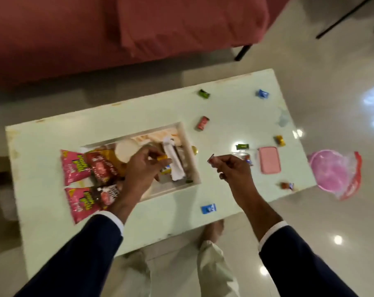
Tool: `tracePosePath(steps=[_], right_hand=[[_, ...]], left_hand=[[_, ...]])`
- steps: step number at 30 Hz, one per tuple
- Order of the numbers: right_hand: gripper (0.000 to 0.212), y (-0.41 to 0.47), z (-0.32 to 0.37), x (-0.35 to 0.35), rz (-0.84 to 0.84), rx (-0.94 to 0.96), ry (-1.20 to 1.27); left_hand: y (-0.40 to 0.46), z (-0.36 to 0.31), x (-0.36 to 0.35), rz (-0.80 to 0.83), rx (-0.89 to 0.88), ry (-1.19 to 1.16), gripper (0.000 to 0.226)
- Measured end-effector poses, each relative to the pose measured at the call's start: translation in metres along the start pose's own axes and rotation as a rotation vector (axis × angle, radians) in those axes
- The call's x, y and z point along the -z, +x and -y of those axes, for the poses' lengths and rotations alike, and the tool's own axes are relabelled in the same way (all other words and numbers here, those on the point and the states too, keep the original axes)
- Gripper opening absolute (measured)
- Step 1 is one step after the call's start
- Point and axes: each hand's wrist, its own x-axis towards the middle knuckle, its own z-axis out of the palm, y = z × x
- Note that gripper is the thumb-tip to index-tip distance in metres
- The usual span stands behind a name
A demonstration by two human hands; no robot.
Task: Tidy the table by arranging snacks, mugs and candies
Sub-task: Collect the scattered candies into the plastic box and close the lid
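My left hand [143,168] hovers over the table's sunken glass panel and pinches a small yellow candy [162,157]. My right hand [231,170] is raised to its right and pinches a small wrapped candy [211,157], with other wrappers showing past its knuckles. Several snack packets [89,174] in pink and red lie in a cluster at the left. A white mug [126,150] stands beside them. Loose candies are scattered over the pale table [53,136]: green [203,93], blue [262,94], red [203,123], yellow [279,140], another green [242,146], brown [287,185] and a blue one [208,208] near the front edge.
A pink lidded box [269,160] lies on the table's right part. Off the right end, a pink bowl in a plastic bag [333,174] sits on the glossy floor. A red sofa [117,33] runs behind the table. My foot [212,230] shows below the front edge.
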Motion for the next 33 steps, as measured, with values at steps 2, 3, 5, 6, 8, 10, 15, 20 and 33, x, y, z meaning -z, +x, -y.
tracePosePath(steps=[2, 3, 5, 6, 8, 10, 15, 20, 33], right_hand=[[0.013, -0.006, -0.01, 0.045, -0.091, 0.006, -0.036], [0.011, -0.008, -0.016, 0.065, -0.125, -0.006, -0.023], [0.007, -0.006, -0.027, 0.101, -0.188, -0.063, 0.016], [0.008, -0.003, -0.033, 0.118, -0.213, -0.095, 0.024], [0.014, 0.009, -0.043, 0.144, -0.251, -0.141, 0.015], [0.015, 0.024, -0.047, 0.158, -0.265, -0.141, -0.044], [0.016, 0.064, -0.045, 0.17, -0.204, -0.088, -0.189], [0.019, 0.056, -0.062, 0.189, -0.2, -0.132, -0.172], [0.052, -0.005, -0.132, 0.154, 0.129, 0.053, -0.893]], left_hand=[[-0.006, -0.003, -0.069, 0.068, 0.022, 0.027, 0.027], [-0.008, -0.004, -0.1, 0.106, 0.047, 0.039, 0.025], [-0.011, -0.003, -0.151, 0.197, 0.085, 0.092, 0.025], [-0.011, -0.003, -0.174, 0.238, 0.097, 0.131, 0.027], [-0.009, -0.001, -0.215, 0.261, 0.109, 0.212, 0.029], [-0.003, 0.001, -0.244, 0.224, 0.096, 0.272, 0.026], [0.019, 0.0, -0.293, 0.121, 0.042, 0.343, 0.028], [0.01, 0.003, -0.283, 0.044, -0.039, 0.421, 0.026], [-0.09, 0.086, -0.174, 0.47, 0.024, 0.991, 0.06]])
